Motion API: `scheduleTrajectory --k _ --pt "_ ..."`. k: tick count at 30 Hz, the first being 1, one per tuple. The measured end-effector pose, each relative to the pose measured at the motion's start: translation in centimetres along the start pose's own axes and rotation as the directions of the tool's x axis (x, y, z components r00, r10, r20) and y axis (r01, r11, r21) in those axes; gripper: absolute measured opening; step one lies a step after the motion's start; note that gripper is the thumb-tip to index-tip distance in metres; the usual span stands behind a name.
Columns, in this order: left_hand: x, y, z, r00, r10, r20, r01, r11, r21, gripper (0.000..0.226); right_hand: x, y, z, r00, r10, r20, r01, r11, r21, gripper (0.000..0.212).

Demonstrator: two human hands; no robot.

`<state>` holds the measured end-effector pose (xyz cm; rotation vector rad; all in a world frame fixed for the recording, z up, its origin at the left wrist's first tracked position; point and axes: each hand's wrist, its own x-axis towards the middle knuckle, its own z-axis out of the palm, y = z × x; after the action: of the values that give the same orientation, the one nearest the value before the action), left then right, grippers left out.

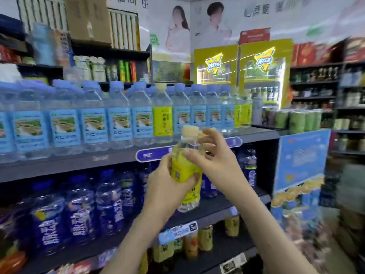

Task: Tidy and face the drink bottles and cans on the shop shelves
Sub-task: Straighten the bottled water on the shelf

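A clear bottle with a yellow label and pale yellow cap (186,167) is held upright in front of the shelves. My left hand (167,180) grips its labelled middle from the left. My right hand (213,155) touches its neck and shoulder from the right, fingers loosely curled near the cap. On the top shelf (118,159) stands a row of blue-labelled water bottles (118,119), with one yellow-labelled bottle (163,113) among them and more yellow ones (244,109) at the row's right end.
Dark blue bottles (79,210) fill the middle shelf. Small yellow-labelled bottles (205,238) stand on a lower shelf. Green cans (298,119) sit right of the top shelf. A blue promo board (300,161) hangs on the shelf end. Lit drink fridges (260,76) stand behind.
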<state>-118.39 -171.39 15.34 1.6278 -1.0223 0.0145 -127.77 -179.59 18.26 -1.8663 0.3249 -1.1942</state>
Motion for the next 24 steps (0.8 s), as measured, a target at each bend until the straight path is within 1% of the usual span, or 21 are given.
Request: scheduleTrajectory --k 1,2,4,5,7,8,10,12,14,15,17,20,22,24 --pt "0.0 1.1 2.7 1.000 -0.003 -0.009 0.003 1.000 0.017 0.043 -0.3 1.1 -2.7 1.000 0.026 -0.005 -0.026 0.997 -0.068 0.049" --pt "0.1 2.4 5.5 1.000 0.013 -0.005 -0.013 0.999 0.048 0.044 -0.5 2.3 -5.4 0.999 0.038 -0.026 -0.041 0.991 -0.130 0.046" --pt "0.5 4.7 10.7 0.998 0.044 0.042 -0.048 0.994 0.099 0.048 -0.5 4.5 -10.5 0.994 0.031 -0.109 -0.052 0.980 -0.193 0.035" --pt "0.8 5.5 13.1 0.996 0.053 0.070 -0.060 0.993 0.098 0.050 -0.2 5.4 -12.8 0.989 0.019 -0.145 -0.050 0.975 -0.215 0.033" --pt "1.5 6.9 17.1 0.986 0.074 0.147 -0.082 0.995 0.052 0.051 0.7 6.8 -16.8 0.982 -0.020 -0.188 -0.032 0.963 -0.268 0.032" --pt "2.1 7.5 18.5 0.976 0.098 0.193 -0.100 0.995 -0.001 0.051 1.3 7.4 -18.4 0.978 -0.033 -0.207 -0.027 0.960 -0.279 0.030" --pt "3.4 8.6 20.0 0.952 0.182 0.245 -0.165 0.982 -0.086 0.054 2.8 8.3 -21.2 0.968 -0.053 -0.245 -0.017 0.961 -0.275 0.023" --pt "5.4 9.4 20.4 0.943 0.269 0.199 -0.265 0.963 -0.045 0.056 5.1 8.8 -23.6 0.954 -0.085 -0.286 0.017 0.973 -0.232 0.018" --pt "7.6 9.8 20.3 0.937 0.342 0.069 -0.347 0.935 0.075 0.048 8.2 9.3 -25.6 0.934 -0.116 -0.339 0.062 0.984 -0.167 0.019" --pt "8.7 9.7 20.4 0.927 0.375 -0.003 -0.371 0.919 0.136 0.043 10.1 9.7 -26.4 0.921 -0.130 -0.368 0.073 0.984 -0.163 0.019" --pt "10.8 9.0 21.0 0.911 0.401 -0.101 -0.364 0.893 0.264 0.041 13.9 10.9 -27.2 0.900 -0.151 -0.408 0.089 0.982 -0.167 0.017" --pt "14.1 7.4 22.6 0.906 0.396 -0.148 -0.304 0.854 0.423 0.045 19.9 13.3 -27.2 0.893 -0.198 -0.405 0.106 0.965 -0.240 0.017" --pt "16.2 6.6 23.6 0.906 0.392 -0.160 -0.277 0.835 0.475 0.046 23.3 14.9 -26.6 0.919 -0.177 -0.352 0.070 0.953 -0.296 0.025" --pt "17.9 6.1 24.3 0.898 0.402 -0.176 -0.259 0.809 0.527 0.043 25.8 16.6 -25.9 0.945 -0.151 -0.291 0.052 0.945 -0.323 0.029"
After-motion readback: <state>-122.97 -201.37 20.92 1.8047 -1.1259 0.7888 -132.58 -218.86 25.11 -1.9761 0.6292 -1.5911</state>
